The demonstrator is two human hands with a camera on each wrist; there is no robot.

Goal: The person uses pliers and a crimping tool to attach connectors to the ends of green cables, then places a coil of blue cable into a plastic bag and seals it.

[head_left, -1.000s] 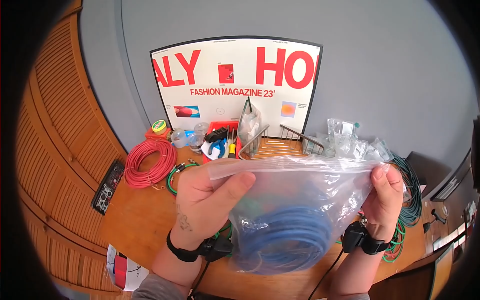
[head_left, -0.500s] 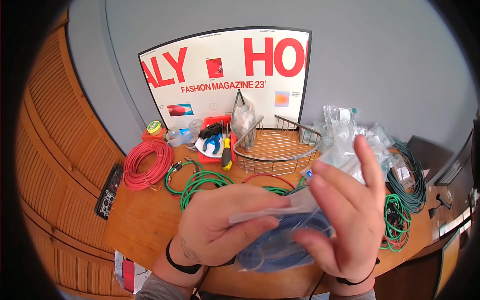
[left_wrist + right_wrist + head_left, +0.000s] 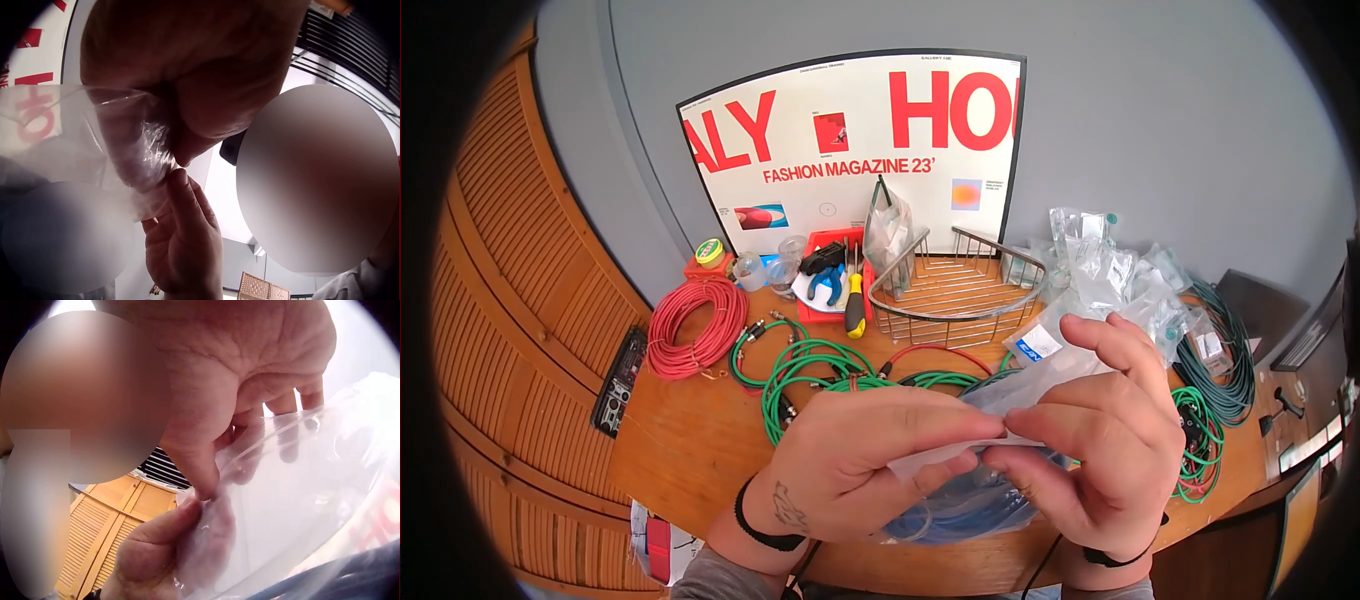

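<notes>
A clear zip bag [image 3: 1040, 382] hangs between both hands, with a coiled blue cable [image 3: 960, 522] inside its lower part. My left hand [image 3: 850, 455] pinches the bag's top strip between thumb and fingers. Close beside it, my right hand [image 3: 1115, 455] pinches the same strip with thumb and index finger, fingertips right at those of the left. In the right wrist view, the other right fingers spread behind the clear plastic [image 3: 281, 512]. The hands cover much of the cable in the head view.
Green cables [image 3: 815, 375] lie on the wooden table [image 3: 690, 440] behind the hands. Farther back stand a red coil [image 3: 695, 330], a red tray [image 3: 832, 316] of tools and a wire basket [image 3: 955, 305]. Plastic bags [image 3: 1105, 275] and a dark green coil [image 3: 1225, 350] lie right.
The right hand let go of the bag's right end, moved left with spread fingers, and now pinches the strip beside the left hand. The bag has dropped lower and tilted.
</notes>
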